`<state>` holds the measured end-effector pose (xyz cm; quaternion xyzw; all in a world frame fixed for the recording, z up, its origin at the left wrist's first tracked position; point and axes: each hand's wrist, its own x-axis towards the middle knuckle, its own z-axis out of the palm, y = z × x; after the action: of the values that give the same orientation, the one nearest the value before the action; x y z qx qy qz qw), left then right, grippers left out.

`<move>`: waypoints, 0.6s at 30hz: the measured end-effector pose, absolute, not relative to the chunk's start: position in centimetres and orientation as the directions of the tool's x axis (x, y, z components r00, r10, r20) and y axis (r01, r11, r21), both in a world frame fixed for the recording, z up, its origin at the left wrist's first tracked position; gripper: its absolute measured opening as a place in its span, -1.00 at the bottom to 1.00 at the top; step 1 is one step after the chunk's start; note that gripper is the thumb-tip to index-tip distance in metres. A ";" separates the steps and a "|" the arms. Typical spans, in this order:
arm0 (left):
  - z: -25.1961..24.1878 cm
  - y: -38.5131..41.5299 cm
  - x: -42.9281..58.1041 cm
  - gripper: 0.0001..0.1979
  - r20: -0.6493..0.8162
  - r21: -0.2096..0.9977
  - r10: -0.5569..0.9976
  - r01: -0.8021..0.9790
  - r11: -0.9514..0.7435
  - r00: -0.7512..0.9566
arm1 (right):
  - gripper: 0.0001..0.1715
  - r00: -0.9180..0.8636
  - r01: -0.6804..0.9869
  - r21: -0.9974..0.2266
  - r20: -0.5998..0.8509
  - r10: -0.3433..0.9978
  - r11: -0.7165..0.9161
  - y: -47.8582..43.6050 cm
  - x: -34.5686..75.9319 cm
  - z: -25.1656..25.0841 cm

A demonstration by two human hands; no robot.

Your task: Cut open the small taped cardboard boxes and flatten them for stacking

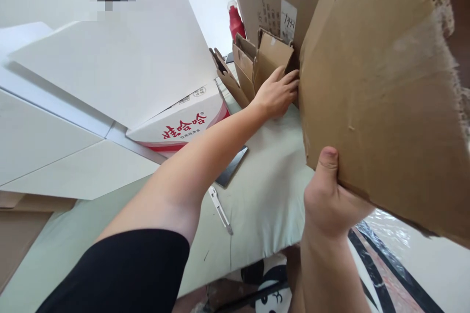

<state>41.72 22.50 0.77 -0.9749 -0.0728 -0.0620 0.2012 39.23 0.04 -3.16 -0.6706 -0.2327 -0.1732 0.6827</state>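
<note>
My right hand pinches the lower edge of a large brown cardboard sheet, thumb on the front face. It is held upright and fills the right of the view. My left hand reaches forward to the sheet's far left edge, fingers curled against it. Just behind that hand stand several small folded cardboard boxes.
A white carton with red lettering lies on the pale green table, under large white boards. A dark phone and a small cutter lie near my left arm. A red bottle stands at the back.
</note>
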 end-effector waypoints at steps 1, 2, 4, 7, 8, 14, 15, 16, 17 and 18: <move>0.7 22.9 42.1 -0.57 0.132 -0.413 0.128 0.173 -0.894 0.983 | -0.52 0.835 0.543 -0.838 0.545 0.078 0.045 0.2 39.3 -3.2; 0.7 23.4 42.4 -0.58 0.125 -0.437 0.147 0.187 -0.880 0.981 | -0.51 0.839 0.535 -0.843 0.538 0.080 0.051 0.4 39.4 -3.3; 0.3 24.6 42.4 -0.58 0.145 -0.457 0.173 0.221 -0.861 0.974 | -0.49 0.857 0.504 -0.861 0.508 0.091 0.065 0.7 39.5 -3.5; -0.7 26.1 41.7 -0.63 0.239 -0.430 0.173 0.264 -0.864 0.956 | -0.45 0.886 0.434 -0.896 0.443 0.136 0.095 1.4 39.5 -4.5; -1.1 26.5 41.4 -0.65 0.269 -0.416 0.173 0.277 -0.866 0.947 | -0.44 0.896 0.405 -0.909 0.416 0.157 0.097 1.7 39.4 -5.1; -2.2 26.9 39.2 -0.68 0.274 -0.462 0.191 0.303 -0.833 0.942 | -0.37 0.904 0.252 -0.967 0.253 0.345 0.050 4.9 38.8 -8.0; -2.0 26.8 38.9 -0.68 0.268 -0.479 0.193 0.304 -0.824 0.944 | -0.38 0.891 0.249 -0.967 0.252 0.379 0.057 5.5 38.7 -8.2; -1.8 26.6 38.6 -0.69 0.264 -0.489 0.196 0.307 -0.816 0.944 | -0.40 0.879 0.256 -0.964 0.261 0.399 0.066 6.1 38.7 -8.2; -1.6 26.5 38.2 -0.69 0.262 -0.494 0.200 0.309 -0.813 0.944 | -0.42 0.869 0.277 -0.958 0.283 0.407 0.075 6.7 38.7 -8.2; -1.4 26.4 37.9 -0.70 0.260 -0.494 0.204 0.311 -0.812 0.944 | -0.45 0.858 0.307 -0.948 0.314 0.407 0.084 7.3 39.0 -8.1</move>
<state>37.88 26.39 -1.39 -0.9468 -0.1359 -0.0978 0.2748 38.96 7.31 -8.09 -0.6759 -0.2639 0.0363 0.6872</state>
